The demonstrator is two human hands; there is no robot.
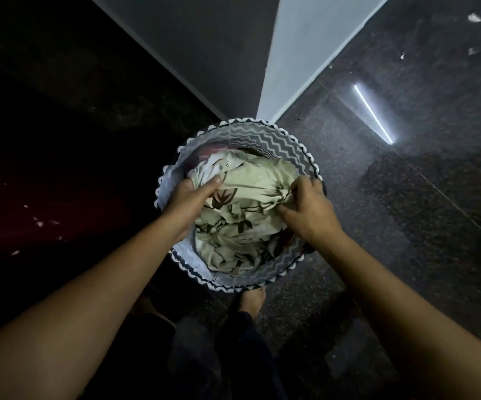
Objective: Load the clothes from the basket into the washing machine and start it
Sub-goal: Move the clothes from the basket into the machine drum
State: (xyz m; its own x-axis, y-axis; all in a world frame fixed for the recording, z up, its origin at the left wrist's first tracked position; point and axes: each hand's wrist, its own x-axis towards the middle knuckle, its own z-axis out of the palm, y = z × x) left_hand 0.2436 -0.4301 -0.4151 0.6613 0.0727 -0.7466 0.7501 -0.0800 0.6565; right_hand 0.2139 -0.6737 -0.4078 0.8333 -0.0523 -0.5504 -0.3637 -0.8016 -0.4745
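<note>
A round laundry basket (276, 140) with a grey and white zigzag pattern stands on the floor right below me. It is filled with clothes, and a pale green cloth with a dark leaf print (250, 180) lies on top. My left hand (190, 197) reaches in at the basket's left side, fingers closing on that cloth. At the right side my right hand (308, 209) pinches a bunched fold of the same cloth. A reddish garment (210, 150) and a white one show at the far left inside. No washing machine is in view.
A white wall corner (297, 67) juts out just beyond the basket. Dark speckled floor (406, 197) spreads to the right, with a bright light reflection. The left side is very dark. My bare foot (252, 298) stands just behind the basket.
</note>
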